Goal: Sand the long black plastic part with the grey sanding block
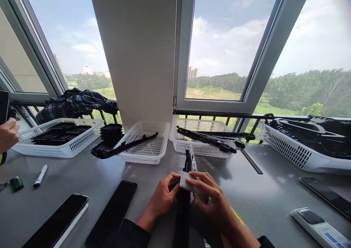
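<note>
A long black plastic strip [182,218] runs away from me across the table between my hands. My left hand [162,196] is closed on its left edge, thumb and fingers pinched together. In my right hand [212,195] is a small light-grey rectangular block [188,181], held over the strip by closed fingers. The block touches or nearly touches the strip; its underside is hidden. Just beyond the block, a shiny metal piece [193,161] lies along the strip's far end. Something yellow [237,215] shows partly behind my right wrist.
White baskets [146,160] line the window side, several with black plastic parts. Black phones [115,209] lie to my left. At right are another phone [326,195] and a white handheld device [319,228]. A marker [40,176] lies far left, near another person's hand [8,134].
</note>
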A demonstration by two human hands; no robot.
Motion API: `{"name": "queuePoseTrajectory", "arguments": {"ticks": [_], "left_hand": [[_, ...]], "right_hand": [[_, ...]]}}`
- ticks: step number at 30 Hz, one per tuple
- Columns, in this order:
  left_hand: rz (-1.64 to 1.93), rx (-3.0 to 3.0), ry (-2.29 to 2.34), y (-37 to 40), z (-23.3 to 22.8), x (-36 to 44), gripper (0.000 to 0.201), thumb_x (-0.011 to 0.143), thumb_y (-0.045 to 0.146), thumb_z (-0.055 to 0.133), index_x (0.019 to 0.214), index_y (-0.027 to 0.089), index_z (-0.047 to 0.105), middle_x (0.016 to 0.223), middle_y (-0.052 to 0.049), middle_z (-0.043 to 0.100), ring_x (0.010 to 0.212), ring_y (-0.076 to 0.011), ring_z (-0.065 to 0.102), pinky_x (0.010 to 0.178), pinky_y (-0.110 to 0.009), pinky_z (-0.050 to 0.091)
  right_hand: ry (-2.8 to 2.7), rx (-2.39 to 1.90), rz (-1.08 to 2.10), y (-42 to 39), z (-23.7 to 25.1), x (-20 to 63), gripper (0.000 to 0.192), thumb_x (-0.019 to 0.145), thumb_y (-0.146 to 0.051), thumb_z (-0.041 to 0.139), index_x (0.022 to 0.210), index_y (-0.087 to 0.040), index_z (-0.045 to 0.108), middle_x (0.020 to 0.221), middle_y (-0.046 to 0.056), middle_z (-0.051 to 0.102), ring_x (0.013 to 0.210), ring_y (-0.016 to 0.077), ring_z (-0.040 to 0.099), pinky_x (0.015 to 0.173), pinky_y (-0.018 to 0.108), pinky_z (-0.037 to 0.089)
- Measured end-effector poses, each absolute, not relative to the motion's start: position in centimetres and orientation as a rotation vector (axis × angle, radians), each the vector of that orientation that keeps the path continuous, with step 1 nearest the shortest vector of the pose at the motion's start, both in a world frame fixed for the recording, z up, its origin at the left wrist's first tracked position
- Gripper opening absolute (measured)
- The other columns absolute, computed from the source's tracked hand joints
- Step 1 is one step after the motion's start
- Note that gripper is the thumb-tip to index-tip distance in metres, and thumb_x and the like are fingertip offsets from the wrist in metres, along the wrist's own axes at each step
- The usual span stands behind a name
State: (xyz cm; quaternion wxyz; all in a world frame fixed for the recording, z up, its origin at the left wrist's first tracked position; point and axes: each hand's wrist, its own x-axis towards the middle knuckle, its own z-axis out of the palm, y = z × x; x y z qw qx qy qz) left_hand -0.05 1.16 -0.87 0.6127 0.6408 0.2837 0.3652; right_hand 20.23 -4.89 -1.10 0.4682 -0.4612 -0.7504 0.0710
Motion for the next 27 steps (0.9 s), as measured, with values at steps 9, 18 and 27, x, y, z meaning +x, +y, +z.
{"name": "queuePoseTrajectory", "arguments": {"ticks": [9,18,27], "left_hand": [[0.846,1.497,0.668,1.41,-0.81,-0.09,0.038,0.092,0.053,0.072,0.108,0.019,0.066,0.109,-0.010,0.080,0.100,-0.0254,0.074,0.091,-0.036,0.054],[0.836,1.505,0.657,1.51,-0.69,-0.19,0.038,0.093,0.053,0.071,0.108,0.018,0.065,0.111,-0.011,0.079,0.103,-0.0260,0.073,0.094,-0.036,0.053],[0.848,1.518,0.719,2.03,-1.16,-0.27,0.043,0.091,0.056,0.071,0.111,0.018,0.066,0.108,-0.011,0.079,0.101,-0.0264,0.073,0.089,-0.036,0.053]], "right_hand": [[-1.833,-1.166,0.195,-4.81,-1.53,20.18,0.062,0.077,0.000,0.058,0.128,-0.034,0.072,0.135,0.006,0.068,0.120,0.0233,0.065,0.101,0.042,0.059],[-1.830,-1.186,0.208,-4.91,-1.00,20.09,0.061,0.076,0.001,0.058,0.126,-0.032,0.073,0.133,0.006,0.068,0.120,0.0230,0.064,0.103,0.042,0.057],[-1.836,-1.164,0.167,-4.96,-0.71,20.26,0.062,0.075,0.001,0.059,0.127,-0.031,0.072,0.133,0.006,0.068,0.120,0.0225,0.064,0.102,0.041,0.058]]}}
